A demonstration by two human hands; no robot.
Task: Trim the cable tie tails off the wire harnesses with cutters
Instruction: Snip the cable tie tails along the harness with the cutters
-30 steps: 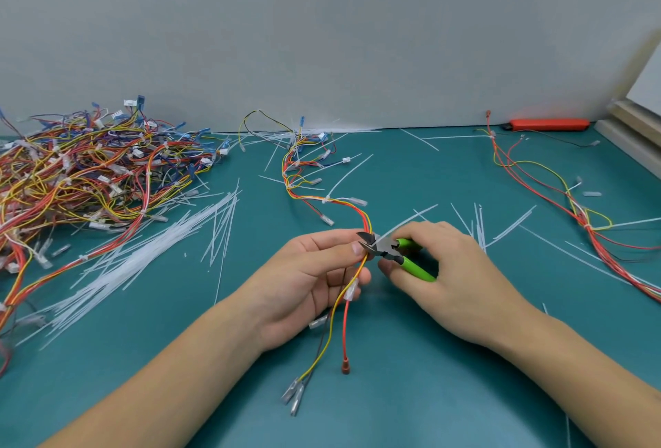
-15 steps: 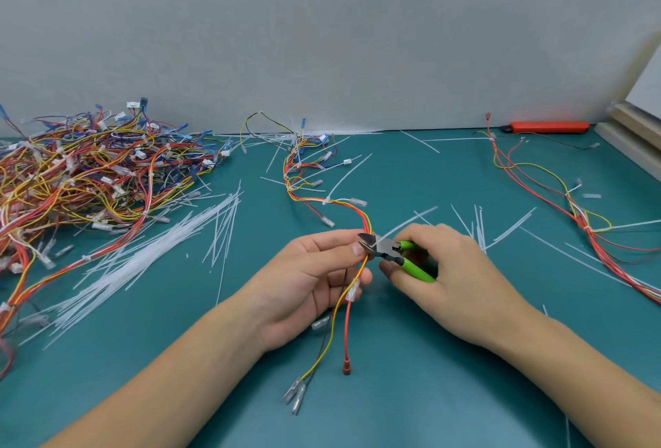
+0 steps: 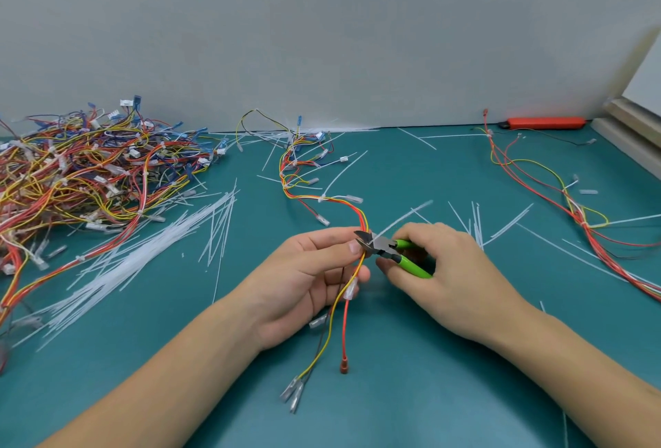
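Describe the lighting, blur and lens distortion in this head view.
Head view: even, soft light, with only faint shadows under the left hand and right hand and no glare on the table; the cutters and held harness look fairly sharp; the wide lens bends the table's back edge, and the panel at the right edge is smeared.

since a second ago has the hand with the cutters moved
No. The right hand holds the cutters at the same spot on the wires, no nearer the orange tool by the wall.
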